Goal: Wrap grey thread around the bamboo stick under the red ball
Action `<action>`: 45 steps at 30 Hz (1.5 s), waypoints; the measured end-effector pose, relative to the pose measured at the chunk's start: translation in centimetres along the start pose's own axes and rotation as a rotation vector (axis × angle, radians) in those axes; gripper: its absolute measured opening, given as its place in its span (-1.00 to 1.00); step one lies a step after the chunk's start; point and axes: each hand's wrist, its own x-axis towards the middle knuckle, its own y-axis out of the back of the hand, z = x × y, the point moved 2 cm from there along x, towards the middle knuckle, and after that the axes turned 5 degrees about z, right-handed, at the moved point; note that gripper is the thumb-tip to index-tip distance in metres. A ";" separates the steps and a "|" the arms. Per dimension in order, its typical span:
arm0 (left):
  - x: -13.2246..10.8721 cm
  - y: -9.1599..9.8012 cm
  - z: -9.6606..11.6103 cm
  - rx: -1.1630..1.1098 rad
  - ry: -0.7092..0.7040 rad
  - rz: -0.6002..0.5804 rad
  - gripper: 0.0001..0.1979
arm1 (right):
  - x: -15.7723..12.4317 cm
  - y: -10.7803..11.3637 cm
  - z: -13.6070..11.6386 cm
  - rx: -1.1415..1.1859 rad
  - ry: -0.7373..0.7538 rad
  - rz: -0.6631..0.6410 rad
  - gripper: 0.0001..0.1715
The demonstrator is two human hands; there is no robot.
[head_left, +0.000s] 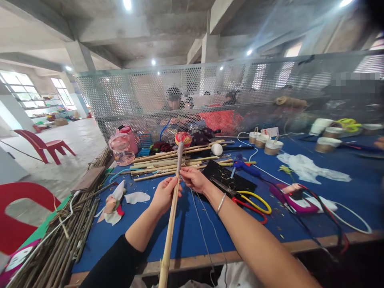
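Centrally, one bamboo stick point(171, 228), left hand point(164, 195) gripping it, right hand point(195, 179) pinching it higher, one white ball point(216, 149) beyond.

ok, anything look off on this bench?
Nothing damaged. Messy though: small chips strewn over the blue table by the scissors, torn white scraps left of the bamboo stick in the left hand, and a white cable looping near the front edge.

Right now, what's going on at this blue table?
A person holds a bamboo stick slanting over the blue table. The left hand is closed around its shaft; the right hand pinches it above, where thin thread trails down. A red and yellow round head sits at the stick's top. Scissors, more bamboo sticks and baskets lie nearby.
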 end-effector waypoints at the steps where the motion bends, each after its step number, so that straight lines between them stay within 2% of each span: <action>1: 0.0 0.0 -0.1 -0.011 0.017 -0.014 -0.58 | 0.0 0.1 0.1 0.001 -0.004 0.007 -0.66; 7: 0.5 0.3 -0.5 -0.183 0.157 -0.104 -0.73 | 0.3 0.5 0.3 -0.007 0.035 0.070 -0.66; 11: 0.4 0.4 -0.3 -0.360 0.290 -0.084 -0.85 | 0.3 0.0 0.3 -0.039 0.065 0.102 -0.68; 15: 0.2 0.3 0.1 -0.506 0.399 -0.087 -0.81 | 0.0 -0.9 0.0 -0.018 0.019 0.040 -0.63; 17: 0.1 0.1 0.1 -0.482 0.418 -0.107 -0.81 | -0.1 -1.1 -0.1 -0.013 0.005 0.010 -0.61; 19: 0.1 0.1 -0.1 -0.337 0.358 -0.080 -0.79 | -0.1 -0.9 -0.1 -0.029 0.015 0.027 -0.61; 23: 0.3 0.4 -0.6 0.109 0.001 0.130 -0.68 | 0.2 -0.3 0.2 -0.079 0.032 0.122 -0.62; 25: 0.4 0.6 -0.8 0.252 -0.110 0.206 -0.66 | 0.3 -0.2 0.3 -0.106 0.044 0.143 -0.62; 27: 0.5 0.7 -0.8 0.276 -0.116 0.197 -0.64 | 0.2 -0.4 0.2 -0.100 0.053 0.122 -0.61; 31: 0.3 0.3 -0.7 0.087 -0.052 0.069 -0.62 | -0.1 -0.9 -0.2 -0.019 0.052 0.028 -0.57; 33: 0.0 -0.1 -0.7 0.063 -0.012 0.027 -0.60 | 0.0 -0.8 0.0 -0.034 0.058 0.038 -0.60; 36: -0.2 -0.1 -1.1 0.201 0.030 0.069 -0.60 | 0.4 -0.2 0.7 -0.124 0.080 0.108 -0.64; 39: 0.0 0.2 -1.2 0.347 -0.026 0.151 -0.62 | 0.7 0.0 1.1 -0.147 0.105 0.131 -0.65; 45: -0.1 -0.2 -0.7 0.190 -0.070 0.014 -0.60 | -0.2 -1.2 0.1 0.005 0.013 0.029 -0.61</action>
